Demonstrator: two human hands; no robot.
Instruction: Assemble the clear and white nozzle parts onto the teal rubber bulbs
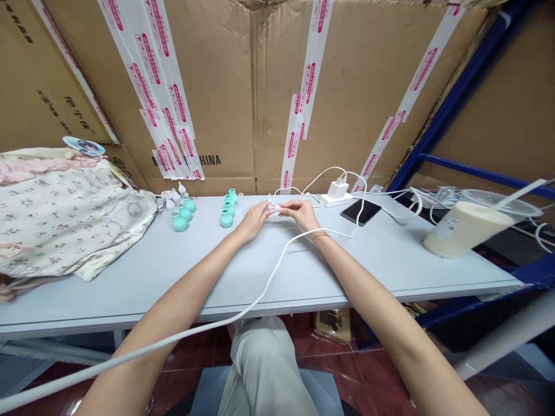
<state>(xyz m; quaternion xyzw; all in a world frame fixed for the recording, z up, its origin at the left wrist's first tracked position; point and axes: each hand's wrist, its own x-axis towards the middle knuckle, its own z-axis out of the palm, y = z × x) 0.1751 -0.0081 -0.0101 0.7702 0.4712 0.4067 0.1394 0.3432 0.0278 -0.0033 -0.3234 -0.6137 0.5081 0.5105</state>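
Above the middle of the table, my left hand (255,219) and my right hand (302,214) meet fingertip to fingertip. Both are closed on a small clear plastic piece (273,208), largely covered by the fingers. Left of my left hand stands a row of several open-necked teal squeeze bulbs (226,218). A small clear plastic part (240,200) sits beside that row. Farther left are several teal bulbs with pale nozzles (180,222), and behind them a group of loose translucent nozzles (168,198).
Floral fabric (65,214) covers the table's left end. A white cable (277,268) crosses in front of my right wrist. To the right are a charger on a power strip (337,190), a phone (361,211) and a lidded drink cup with straw (462,228). Cardboard (225,86) walls the back.
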